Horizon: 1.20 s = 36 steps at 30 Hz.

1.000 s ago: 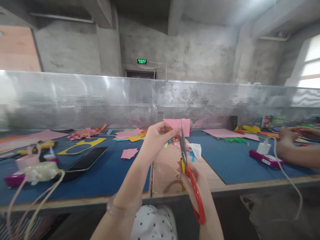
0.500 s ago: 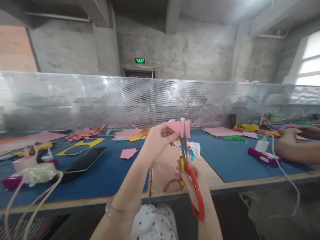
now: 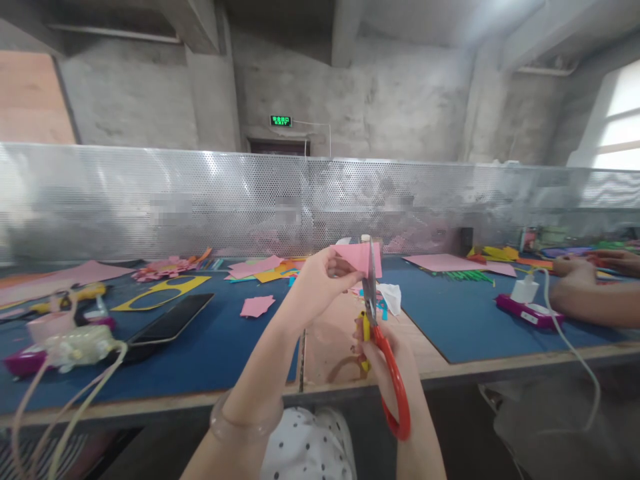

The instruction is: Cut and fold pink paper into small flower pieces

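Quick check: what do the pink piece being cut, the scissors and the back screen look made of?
Pink piece: thin matte paper, by its flat fold and crisp edges. Scissors: shiny metal blades and glossy red handles, probably plastic. Back screen: silvery sheet dotted with small holes, apparently perforated metal.

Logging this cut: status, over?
Left hand pinches pink paper above the bench. Right hand grips red scissors, blades upright at the paper. Nothing between them.
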Tool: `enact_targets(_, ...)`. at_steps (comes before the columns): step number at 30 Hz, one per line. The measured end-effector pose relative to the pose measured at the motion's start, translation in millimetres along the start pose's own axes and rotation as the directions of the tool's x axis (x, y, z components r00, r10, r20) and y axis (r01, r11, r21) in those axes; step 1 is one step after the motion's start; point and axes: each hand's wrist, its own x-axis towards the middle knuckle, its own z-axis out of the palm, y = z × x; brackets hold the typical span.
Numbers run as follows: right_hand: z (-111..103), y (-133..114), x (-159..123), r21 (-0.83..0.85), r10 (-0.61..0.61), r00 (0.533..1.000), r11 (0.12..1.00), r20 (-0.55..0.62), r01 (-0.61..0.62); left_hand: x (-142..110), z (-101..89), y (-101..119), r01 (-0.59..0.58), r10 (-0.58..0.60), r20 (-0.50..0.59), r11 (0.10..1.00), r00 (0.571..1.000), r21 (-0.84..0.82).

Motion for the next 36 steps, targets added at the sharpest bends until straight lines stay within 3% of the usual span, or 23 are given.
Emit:
enact_targets(20, -0.5, -0.7, -2.6, 0.000, -0.015, 1.000, 1.000, 0.009, 0.015, 0.8, 3.6, 0.3, 0.101, -0.108, -0.054, 0.989, 0.993, -0.109)
enact_targets(29, -0.7, -0.4, -2.7, -0.003, -0.018, 1.000, 1.000, 0.016, 0.018, -0.3, 2.2, -0.4, 0.097, -0.097, -0.099, 0.995, 0.990, -0.006)
enact_targets(36, 1.0, -7.0, -3.2, -0.010, -0.021, 1.000, 1.000, 0.017, 0.021, -0.1, 2.6, -0.4, 0.101, -0.103, -0.091, 0.995, 0.991, -0.021)
